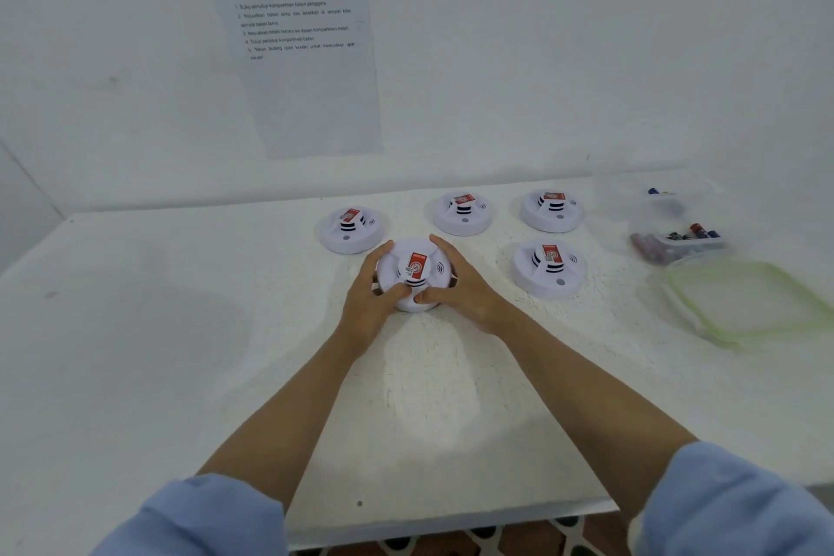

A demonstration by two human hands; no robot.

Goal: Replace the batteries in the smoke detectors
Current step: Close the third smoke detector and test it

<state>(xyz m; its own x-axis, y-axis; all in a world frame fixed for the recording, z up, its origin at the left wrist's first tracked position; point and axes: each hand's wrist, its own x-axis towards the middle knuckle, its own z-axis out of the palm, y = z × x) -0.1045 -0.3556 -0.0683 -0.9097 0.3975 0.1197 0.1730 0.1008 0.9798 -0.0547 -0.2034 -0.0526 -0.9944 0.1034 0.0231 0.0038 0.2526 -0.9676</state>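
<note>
Several round white smoke detectors with red labels lie on a white table [180, 330]. The nearest detector [417, 273] sits between both hands. My left hand [372, 302] grips its left side, fingers curled round the rim. My right hand [460, 284] grips its right side, thumb near the front edge. Other detectors sit at the back left [351, 228], back middle [465, 212], back right [551, 209] and right [548, 266]. A clear container [677, 235] at the far right holds several batteries.
A clear lid with a green rim [749, 302] lies at the right, in front of the battery container. A printed instruction sheet [302, 50] hangs on the white wall behind the table. The table's front edge runs just above my sleeves.
</note>
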